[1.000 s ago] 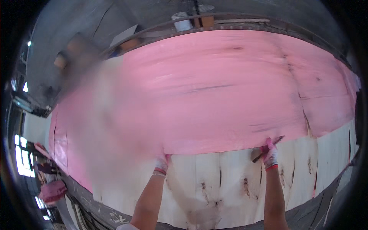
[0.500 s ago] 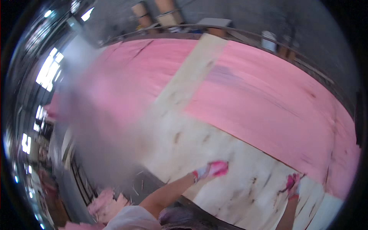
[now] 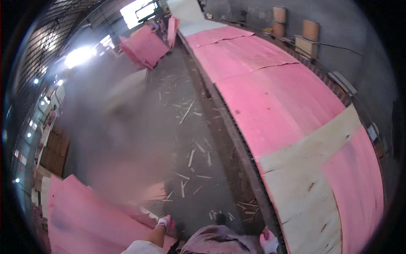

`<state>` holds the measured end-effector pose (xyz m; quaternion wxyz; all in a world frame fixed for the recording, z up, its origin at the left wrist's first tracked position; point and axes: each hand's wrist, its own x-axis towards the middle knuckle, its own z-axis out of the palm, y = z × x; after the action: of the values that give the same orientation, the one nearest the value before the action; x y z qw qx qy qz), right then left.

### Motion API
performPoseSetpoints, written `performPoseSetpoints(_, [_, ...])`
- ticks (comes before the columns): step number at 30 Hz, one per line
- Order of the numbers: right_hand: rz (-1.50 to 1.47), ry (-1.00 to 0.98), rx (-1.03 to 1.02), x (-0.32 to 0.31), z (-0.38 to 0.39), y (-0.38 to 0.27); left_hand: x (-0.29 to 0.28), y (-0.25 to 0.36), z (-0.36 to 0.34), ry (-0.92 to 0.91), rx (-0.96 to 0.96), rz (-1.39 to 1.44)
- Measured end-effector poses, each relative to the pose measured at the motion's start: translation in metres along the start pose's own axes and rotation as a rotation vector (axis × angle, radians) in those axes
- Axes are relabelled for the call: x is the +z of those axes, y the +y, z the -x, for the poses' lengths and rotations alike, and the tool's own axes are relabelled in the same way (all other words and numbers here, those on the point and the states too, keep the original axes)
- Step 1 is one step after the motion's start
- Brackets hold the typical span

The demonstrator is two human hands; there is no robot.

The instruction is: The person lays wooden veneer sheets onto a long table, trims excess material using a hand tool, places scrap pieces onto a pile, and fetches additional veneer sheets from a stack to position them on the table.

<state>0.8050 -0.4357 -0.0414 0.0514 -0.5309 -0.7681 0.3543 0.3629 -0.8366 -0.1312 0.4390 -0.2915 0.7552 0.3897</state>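
Note:
My left hand [image 3: 166,222], in a white glove with pink on it, is by the right edge of a pile of pink veneer sheets [image 3: 97,222]. Its fingers are too small and blurred to read, and whether it touches the sheets does not show. Low on the right, my right hand [image 3: 268,242], gloved alike, is closed beside the long table's near edge [image 3: 249,167]. Something small and dark reddish shows at its fingers, its kind unclear. Pink sheets [image 3: 275,101] cover the table, with pale wood veneer pieces [image 3: 302,197] laid over them, one as a crosswise strip.
Wood slivers [image 3: 190,156] litter the grey floor left of the table. A large pink bundle [image 3: 146,46] stands farther off. Boxes [image 3: 306,45] line the wall side beyond the table. A grey blur hides much of the left middle.
My view has swung left, from the table to the floor and the pink pile. Both hands have left the pale veneer; the left is now by the pile, the right beside the table edge.

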Motion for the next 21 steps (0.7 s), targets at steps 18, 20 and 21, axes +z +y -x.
performPoseSetpoints(18, [-0.309,-0.476,0.612,0.246,-0.314,-0.207,-0.179,0.231,-0.116,-0.039,0.186,0.979])
performPoseSetpoints(20, [-0.036,-0.45,0.599,0.291,-0.362,-0.261,-0.216,0.241,-0.141,0.141,0.075,1.02])
performPoseSetpoints(21, [-0.268,-0.549,0.763,0.291,-0.387,-0.329,-0.236,0.232,-0.153,0.314,-0.061,1.03])
